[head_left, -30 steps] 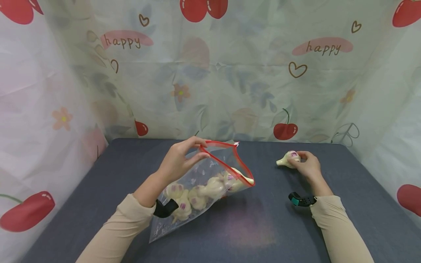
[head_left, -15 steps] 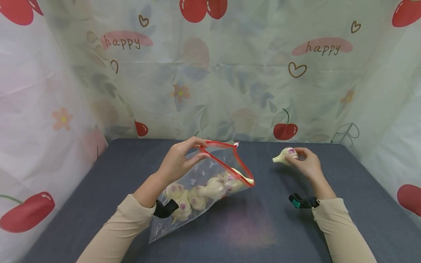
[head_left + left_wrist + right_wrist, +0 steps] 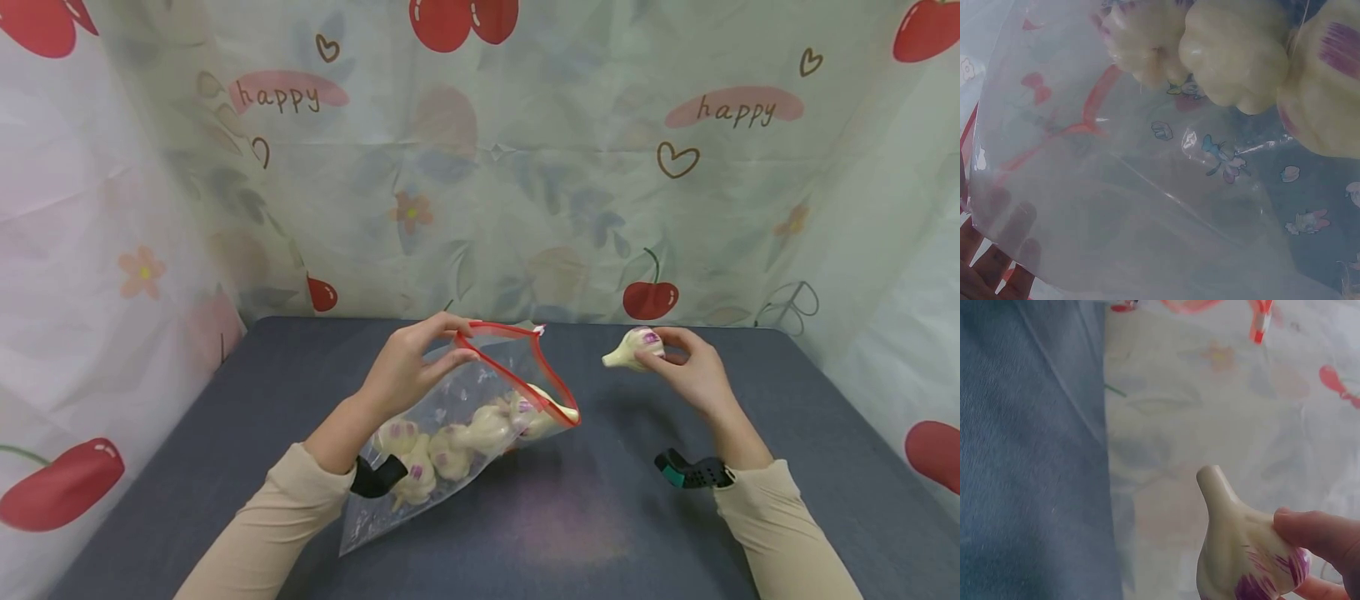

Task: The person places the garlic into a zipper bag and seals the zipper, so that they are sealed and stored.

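Observation:
My left hand (image 3: 408, 362) pinches the rim of a clear zip bag (image 3: 442, 383) with a red zip edge, keeping its mouth spread toward the right. Several garlic bulbs (image 3: 450, 450), cream with purple patches, lie inside; one sits near the opening with its stem at the red edge. In the left wrist view, bulbs (image 3: 1235, 56) show through the plastic above the fingers (image 3: 991, 265). To the right of the bag, my right hand (image 3: 693, 371) holds another garlic bulb (image 3: 636, 348) above the table between thumb and fingers, stem pointing left. The right wrist view shows that bulb (image 3: 1241, 550) up close.
A dark grey-blue cloth covers the table (image 3: 555, 517). Behind it and at both sides hangs a pale printed curtain (image 3: 495, 208) with cherries and flowers. Black wrist straps (image 3: 697, 472) sit below both hands.
The right hand has lifted the garlic bulb from near the table and carried it up and left toward the bag. My left hand and the bag stay where they were.

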### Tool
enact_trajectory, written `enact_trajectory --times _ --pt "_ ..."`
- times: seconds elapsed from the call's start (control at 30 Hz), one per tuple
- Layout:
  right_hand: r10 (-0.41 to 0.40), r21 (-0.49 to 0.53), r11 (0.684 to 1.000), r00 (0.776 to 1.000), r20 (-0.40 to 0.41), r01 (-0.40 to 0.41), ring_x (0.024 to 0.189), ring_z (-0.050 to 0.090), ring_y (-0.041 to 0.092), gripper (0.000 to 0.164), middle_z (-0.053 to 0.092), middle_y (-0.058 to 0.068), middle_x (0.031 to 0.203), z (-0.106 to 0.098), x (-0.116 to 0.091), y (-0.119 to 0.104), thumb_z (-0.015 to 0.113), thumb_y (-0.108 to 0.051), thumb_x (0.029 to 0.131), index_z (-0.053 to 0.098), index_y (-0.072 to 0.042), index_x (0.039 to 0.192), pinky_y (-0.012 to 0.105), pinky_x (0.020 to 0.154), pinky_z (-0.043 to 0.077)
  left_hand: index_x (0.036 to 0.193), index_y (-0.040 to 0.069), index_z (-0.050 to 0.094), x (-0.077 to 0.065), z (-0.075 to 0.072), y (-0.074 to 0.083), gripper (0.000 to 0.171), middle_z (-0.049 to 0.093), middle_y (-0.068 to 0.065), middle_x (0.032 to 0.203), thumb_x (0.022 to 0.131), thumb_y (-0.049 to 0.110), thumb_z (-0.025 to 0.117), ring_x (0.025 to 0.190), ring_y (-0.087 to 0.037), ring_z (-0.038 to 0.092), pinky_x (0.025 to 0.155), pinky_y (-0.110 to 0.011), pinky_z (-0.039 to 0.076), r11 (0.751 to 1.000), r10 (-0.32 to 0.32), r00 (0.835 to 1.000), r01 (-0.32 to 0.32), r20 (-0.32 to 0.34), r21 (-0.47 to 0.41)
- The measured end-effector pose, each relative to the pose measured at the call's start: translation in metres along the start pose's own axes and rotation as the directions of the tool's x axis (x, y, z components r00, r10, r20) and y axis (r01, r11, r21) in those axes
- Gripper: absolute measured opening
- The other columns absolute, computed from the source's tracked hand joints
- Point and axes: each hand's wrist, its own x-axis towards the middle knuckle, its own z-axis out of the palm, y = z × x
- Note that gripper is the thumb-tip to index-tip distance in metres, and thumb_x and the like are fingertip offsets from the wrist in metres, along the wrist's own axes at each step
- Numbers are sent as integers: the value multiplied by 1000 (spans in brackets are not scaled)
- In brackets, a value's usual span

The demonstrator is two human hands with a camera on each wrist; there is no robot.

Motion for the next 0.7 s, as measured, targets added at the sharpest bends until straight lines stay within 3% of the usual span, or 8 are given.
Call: enact_trajectory --times 0.13,0.3,0.6,0.7 --pt "-21 8 1000 1000 12 21 118 53 42 66 44 22 138 0 -6 -9 60 -43 88 40 -3 137 51 91 47 101 7 60 0 0 0 28 69 -8 106 78 16 73 94 -22 68 80 -35 55 1000 0 1000 0 1 4" --pt "-55 1 999 998 10 55 117 53 42 64 45 22 138 1 -12 -18 61 -40 89 41 -4 137 50 89 49 101 7 60 1 0 1 28 69 -8 106 78 16 73 94 -22 69 79 -35 55 1000 2 1000 -2 3 -1" --pt "-104 -25 994 995 4 104 111 57 35 60 51 18 133 4 -20 -31 64 -41 87 46 -7 133 30 79 49 101 8 60 1 0 1 28 69 -9 106 78 16 73 94 -22 68 80 -35 55 1000 5 1000 -5 5 1" --pt "-112 -18 994 994 13 112 111 57 34 59 52 16 132 5 -23 -34 64 -41 87 47 -9 133 28 77 48 102 9 60 2 0 1 28 70 -8 105 78 16 73 95 -21 68 80 -35 55 1000 7 1000 -7 3 3"
